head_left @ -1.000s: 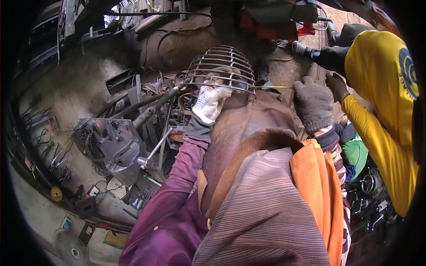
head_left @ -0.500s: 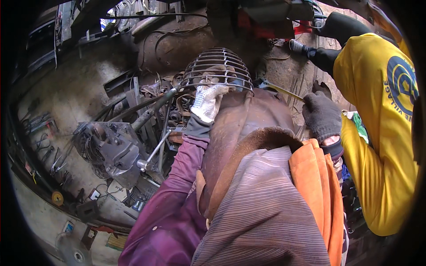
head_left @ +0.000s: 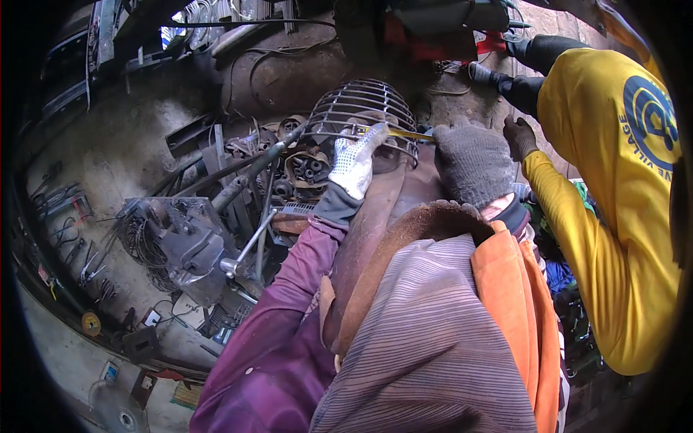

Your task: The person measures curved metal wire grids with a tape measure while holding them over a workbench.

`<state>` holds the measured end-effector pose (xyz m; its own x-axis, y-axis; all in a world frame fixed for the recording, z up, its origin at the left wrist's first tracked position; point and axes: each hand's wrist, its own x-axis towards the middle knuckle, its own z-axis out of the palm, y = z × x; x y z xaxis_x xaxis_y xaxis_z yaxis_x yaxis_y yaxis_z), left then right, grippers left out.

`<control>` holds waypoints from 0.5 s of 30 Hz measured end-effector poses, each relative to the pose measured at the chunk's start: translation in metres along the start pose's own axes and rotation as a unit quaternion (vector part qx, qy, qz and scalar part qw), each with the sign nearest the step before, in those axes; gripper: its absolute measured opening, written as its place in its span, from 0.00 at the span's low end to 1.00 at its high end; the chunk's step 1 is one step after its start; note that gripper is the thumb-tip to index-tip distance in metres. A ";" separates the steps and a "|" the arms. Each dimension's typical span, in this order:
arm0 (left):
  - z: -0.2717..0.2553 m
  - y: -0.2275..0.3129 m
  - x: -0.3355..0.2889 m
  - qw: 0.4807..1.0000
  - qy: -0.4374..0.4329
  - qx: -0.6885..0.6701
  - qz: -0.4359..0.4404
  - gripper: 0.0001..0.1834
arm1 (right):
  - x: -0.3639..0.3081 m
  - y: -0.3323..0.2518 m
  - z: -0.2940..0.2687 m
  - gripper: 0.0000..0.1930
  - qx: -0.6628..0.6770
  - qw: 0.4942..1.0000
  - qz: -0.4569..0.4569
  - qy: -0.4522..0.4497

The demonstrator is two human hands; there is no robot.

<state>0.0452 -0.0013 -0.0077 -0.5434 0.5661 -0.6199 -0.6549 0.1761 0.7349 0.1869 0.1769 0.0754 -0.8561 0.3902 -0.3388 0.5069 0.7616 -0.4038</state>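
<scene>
A domed cage of dark metal bars [head_left: 361,99] stands in front of my leather apron. My left hand [head_left: 352,166], in a white dotted glove, is closed at its near side, the thumb pressed beside the end of a yellow tape measure blade [head_left: 410,134]. The fingers behind the bars are partly hidden. The blade runs across the cage's right part to my right hand [head_left: 476,164]. That hand, in a dark grey knitted glove, is closed round the tape's other end; the case is hidden.
At right, a co-worker in a yellow top [head_left: 606,115] crouches close, one gloved hand [head_left: 521,137] near my right hand. A bench vise [head_left: 184,245] with a bar handle stands left. Metal scraps [head_left: 307,169] lie beyond it, and hand tools [head_left: 86,263] rest on the floor far left.
My right hand has moved left toward the cage, bringing the tape across it. My left hand and the cage shifted slightly right. The co-worker's arm now shows beside my right hand.
</scene>
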 end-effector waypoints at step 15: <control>-0.032 0.014 -0.005 0.986 -0.042 -0.148 -0.059 0.22 | -0.050 0.056 -0.002 0.10 0.067 0.997 0.009 0.039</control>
<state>0.0219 -0.0270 -0.0028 -0.4171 0.6229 -0.6619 -0.8419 0.0095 0.5395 0.2577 0.2006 0.0714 -0.8498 0.4455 -0.2816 0.5259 0.6811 -0.5095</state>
